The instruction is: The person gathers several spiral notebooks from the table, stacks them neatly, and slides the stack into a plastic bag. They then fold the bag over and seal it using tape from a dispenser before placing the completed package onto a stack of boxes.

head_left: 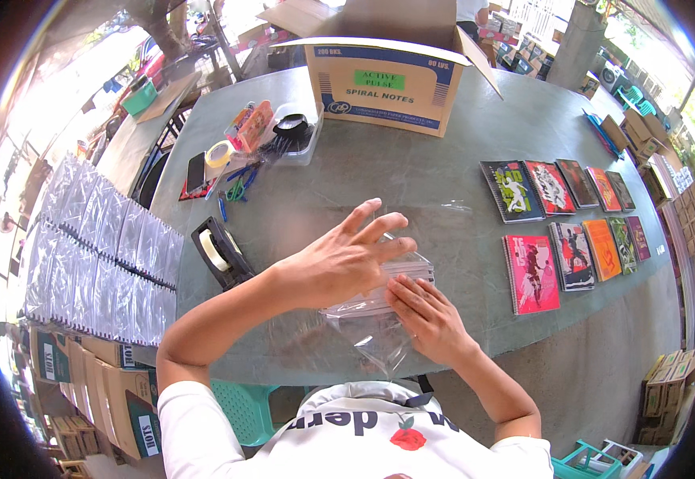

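In front of me on the table lies a stack of spiral notebooks in a clear plastic wrapper (375,302). A loose flap of the wrapper hangs toward my body. My left hand (346,257) is over the stack's left and far side, fingers spread apart; its thumb side is partly hidden. On the near right side, my right hand (429,318) rests flat on the wrapped stack with its fingers stretched out side by side. Left of my left hand stands a black tape dispenser (221,251) with a roll of clear tape.
Notebooks with colourful covers (533,274) lie in two rows at the right. Wrapped notebook stacks (108,255) stand at the left. A cardboard box (379,88) is at the far side, near a plastic tub (313,148), scissors (237,188) and a phone (196,172) on the grey-green table (459,168).
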Demonstrator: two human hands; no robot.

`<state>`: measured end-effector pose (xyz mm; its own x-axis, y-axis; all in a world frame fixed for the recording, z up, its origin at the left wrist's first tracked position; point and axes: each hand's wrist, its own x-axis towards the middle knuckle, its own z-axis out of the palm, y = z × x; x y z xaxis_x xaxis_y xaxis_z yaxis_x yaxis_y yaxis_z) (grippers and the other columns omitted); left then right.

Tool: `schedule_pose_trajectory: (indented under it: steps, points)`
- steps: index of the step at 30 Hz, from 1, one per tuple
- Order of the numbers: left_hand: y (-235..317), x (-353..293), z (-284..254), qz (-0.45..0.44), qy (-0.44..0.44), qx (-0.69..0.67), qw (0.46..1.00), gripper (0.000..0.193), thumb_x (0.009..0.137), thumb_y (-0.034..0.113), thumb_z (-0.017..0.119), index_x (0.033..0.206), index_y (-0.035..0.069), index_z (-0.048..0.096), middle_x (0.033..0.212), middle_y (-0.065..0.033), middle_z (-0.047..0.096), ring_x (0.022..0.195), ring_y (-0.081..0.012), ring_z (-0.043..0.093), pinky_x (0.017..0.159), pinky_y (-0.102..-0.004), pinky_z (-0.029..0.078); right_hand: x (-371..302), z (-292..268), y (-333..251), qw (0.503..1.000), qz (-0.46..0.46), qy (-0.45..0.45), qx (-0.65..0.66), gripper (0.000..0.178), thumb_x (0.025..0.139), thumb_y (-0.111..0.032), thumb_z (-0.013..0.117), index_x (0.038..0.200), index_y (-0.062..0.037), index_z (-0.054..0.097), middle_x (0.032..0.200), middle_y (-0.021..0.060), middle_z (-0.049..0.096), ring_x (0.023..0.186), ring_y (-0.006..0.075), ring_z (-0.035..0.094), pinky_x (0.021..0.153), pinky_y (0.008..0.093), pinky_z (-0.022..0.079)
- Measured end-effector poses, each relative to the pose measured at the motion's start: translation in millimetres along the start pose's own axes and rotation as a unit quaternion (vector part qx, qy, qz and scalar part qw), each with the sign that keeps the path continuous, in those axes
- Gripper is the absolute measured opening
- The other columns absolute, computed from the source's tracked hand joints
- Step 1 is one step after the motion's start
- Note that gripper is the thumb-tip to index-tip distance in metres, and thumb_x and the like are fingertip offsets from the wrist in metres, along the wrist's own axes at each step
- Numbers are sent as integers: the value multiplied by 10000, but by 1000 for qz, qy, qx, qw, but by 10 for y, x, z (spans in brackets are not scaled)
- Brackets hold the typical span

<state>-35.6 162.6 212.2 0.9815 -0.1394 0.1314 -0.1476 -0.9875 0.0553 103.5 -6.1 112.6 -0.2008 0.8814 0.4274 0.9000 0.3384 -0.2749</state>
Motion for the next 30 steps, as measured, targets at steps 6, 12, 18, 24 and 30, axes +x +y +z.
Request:
schedule_pose_trajectory:
  steps: [6, 12, 18, 24, 30]
  points:
    - [29, 28, 182, -21, -4, 4, 1000, 45, 706, 197, 648, 673, 179, 673, 1232, -26, 464, 1259, -259, 291, 1111, -473, 146, -8, 34, -48, 1000, -20, 2, -24, 570, 760, -57, 555, 1311, -135, 433, 1344, 79, 432, 1275, 227, 377, 1063, 394, 306]
    - [182, -174, 142, -103, 180, 21, 978, 287, 592, 203, 754, 852, 160, 638, 1291, -74, 411, 1251, -303, 307, 1071, -486, 210, 5, 34, -54, 1000, 0, -4, -14, 549, 689, -34, 629, 1209, -187, 537, 1321, 50, 464, 1290, 228, 359, 1064, 403, 298]
    - [541, -885, 700, -310, 234, -58, 920, 386, 585, 157, 761, 936, 168, 601, 1333, -89, 381, 1201, -330, 368, 980, -480, 306, 176, -192, -35, 999, -37, 10, 10, 430, 693, -91, 642, 1114, -166, 594, 1118, 26, 516, 1019, 241, 488, 938, 387, 361]
    - [531, -427, 483, -176, 409, -144, 884, 386, 625, 315, 762, 934, 120, 637, 1187, -138, 517, 1162, -337, 400, 952, -449, 349, 315, -151, 58, 993, -24, -5, 116, 257, 676, -175, 709, 926, -144, 661, 927, -17, 557, 864, 202, 497, 804, 359, 377]
    - [584, -606, 670, -280, 364, -149, 876, 761, 602, 524, 750, 1195, 102, 526, 1304, -161, 395, 1089, -341, 465, 929, -444, 375, 358, -18, 123, 992, 3, 48, 120, 180, 662, -202, 732, 812, -128, 664, 827, -30, 579, 819, 193, 511, 769, 352, 386]
